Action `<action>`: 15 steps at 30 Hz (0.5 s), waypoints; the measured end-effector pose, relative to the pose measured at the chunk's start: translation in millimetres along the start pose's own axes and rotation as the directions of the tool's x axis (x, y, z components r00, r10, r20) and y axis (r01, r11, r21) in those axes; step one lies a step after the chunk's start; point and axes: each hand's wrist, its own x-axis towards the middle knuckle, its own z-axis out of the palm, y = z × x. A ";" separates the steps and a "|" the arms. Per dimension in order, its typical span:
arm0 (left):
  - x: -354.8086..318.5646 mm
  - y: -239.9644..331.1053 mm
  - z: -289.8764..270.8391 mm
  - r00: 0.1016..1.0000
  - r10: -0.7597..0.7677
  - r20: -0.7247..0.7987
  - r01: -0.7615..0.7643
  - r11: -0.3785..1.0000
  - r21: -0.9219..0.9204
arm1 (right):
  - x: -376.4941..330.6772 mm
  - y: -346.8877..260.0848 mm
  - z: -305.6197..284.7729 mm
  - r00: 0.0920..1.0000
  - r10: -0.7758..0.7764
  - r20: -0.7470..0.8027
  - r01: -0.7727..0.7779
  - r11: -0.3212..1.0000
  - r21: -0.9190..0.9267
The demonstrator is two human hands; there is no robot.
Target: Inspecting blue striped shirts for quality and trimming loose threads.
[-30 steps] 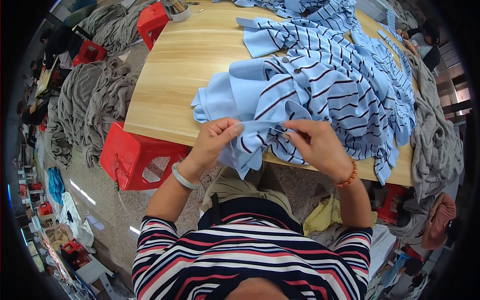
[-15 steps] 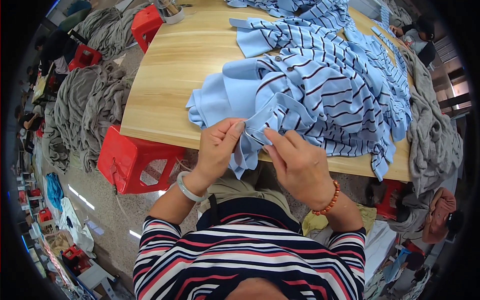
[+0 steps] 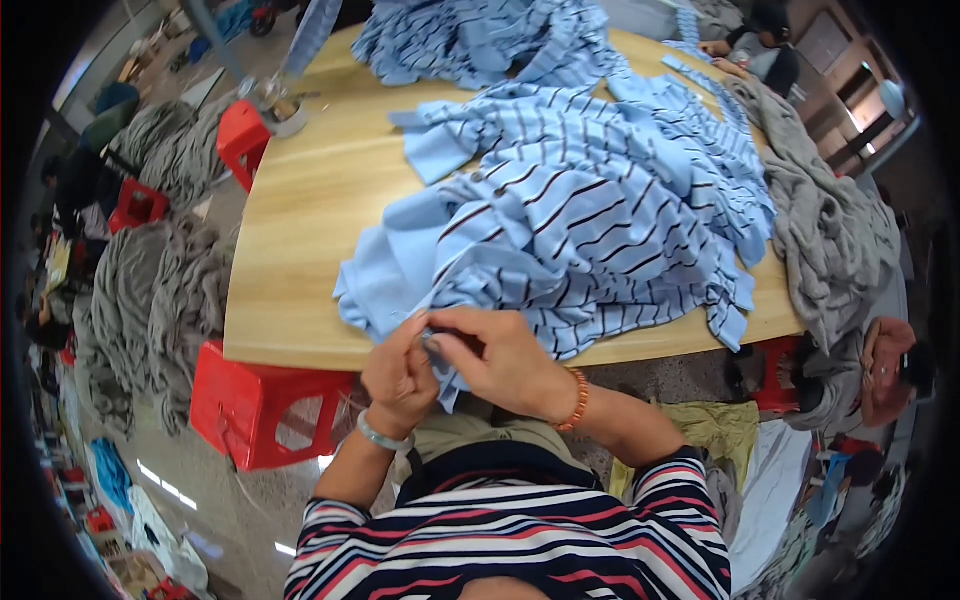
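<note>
A light blue garment with dark stripes lies heaped on a wooden table. Its near edge hangs over the table's front edge. My left hand pinches that edge between thumb and fingers. My right hand, with an orange bead bracelet at the wrist, grips the same edge right beside it, the two hands touching. What lies between the fingertips is hidden by the fingers.
More striped blue cloth lies at the table's far end. A grey cloth pile hangs off the right side, another sits on the floor at left. Red plastic stools stand by the table. Another person sits at right.
My hands have come closer together at the garment's edge and pulled it down over the table's front. The view has shifted, so the table now sits higher and further right.
</note>
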 end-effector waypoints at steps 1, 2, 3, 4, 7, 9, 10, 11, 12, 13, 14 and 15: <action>0.6 -0.3 -1.7 1.000 -0.002 -0.024 0.002 1.000 -0.002 | 2.5 1.9 3.7 0.994 0.088 0.061 -0.099 0.972 0.212; -0.2 -1.1 -4.0 0.999 0.017 -0.028 -0.018 1.000 -0.016 | 4.9 2.2 7.1 1.000 0.003 0.017 -0.005 0.991 0.134; -2.1 -2.4 -5.3 1.000 -0.005 -0.013 0.004 0.999 -0.032 | 4.7 1.9 8.0 0.996 -0.082 -0.019 0.083 0.995 0.051; -3.0 -3.3 -7.4 0.999 -0.031 0.004 0.032 0.999 -0.035 | 0.3 -0.3 10.1 0.983 -0.185 -0.011 0.176 0.949 -0.262; -5.6 0.7 -11.2 0.998 -0.046 0.041 0.048 0.997 -0.064 | -3.6 -5.0 7.0 0.945 -0.326 -0.012 0.286 0.847 -0.449; -4.1 0.8 -13.7 0.998 -0.031 0.057 0.035 0.997 -0.068 | -3.3 -6.7 -5.3 0.968 -0.251 0.028 0.239 0.877 -0.416; -1.6 2.4 -15.5 0.993 0.005 0.117 0.005 0.997 -0.080 | 0.8 -4.6 -14.5 0.994 -0.044 0.095 0.055 0.993 -0.107; 0.9 4.5 -18.1 0.984 0.031 0.173 -0.017 0.996 -0.084 | 3.5 -2.6 -21.2 0.964 0.130 0.233 -0.177 0.964 0.197; 10.0 2.4 -10.3 0.979 0.168 0.114 -0.151 0.978 -0.147 | 3.9 -4.7 -27.4 0.946 0.190 0.262 -0.246 0.949 0.197; 13.6 4.3 -10.6 0.980 0.158 0.117 -0.141 0.980 -0.139 | 0.5 -8.2 -34.8 0.943 0.193 0.272 -0.251 0.947 0.202; 16.2 3.5 -11.8 0.971 0.174 0.166 -0.154 0.980 -0.128 | -0.8 -7.9 -41.4 0.957 0.163 0.240 -0.199 0.971 0.135; 18.7 2.5 -13.3 0.958 0.189 0.215 -0.166 0.979 -0.119 | -2.2 -7.2 -49.1 0.970 0.129 0.208 -0.146 0.987 0.065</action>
